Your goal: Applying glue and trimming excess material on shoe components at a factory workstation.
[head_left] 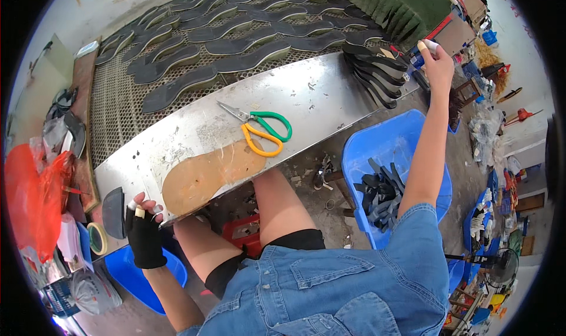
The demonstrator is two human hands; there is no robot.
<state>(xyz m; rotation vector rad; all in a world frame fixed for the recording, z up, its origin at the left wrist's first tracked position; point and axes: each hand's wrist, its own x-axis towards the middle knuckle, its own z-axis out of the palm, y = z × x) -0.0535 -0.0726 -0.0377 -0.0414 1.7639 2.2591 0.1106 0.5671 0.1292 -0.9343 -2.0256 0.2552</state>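
A flat tan sole-shaped cardboard piece [206,177] lies on the near edge of the steel table [306,94]. The gloved left hand [143,233] pinches this table edge just left of it. The right hand [437,65], far right, is half closed beside the stacked dark insoles [374,71], holding nothing.

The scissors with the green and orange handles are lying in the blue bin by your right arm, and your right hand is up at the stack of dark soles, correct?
Not quite. The head view shows the scissors lying on the steel table, not in the blue bin, which holds dark scraps. The rest stands: the right hand is up at the stack of dark soles.
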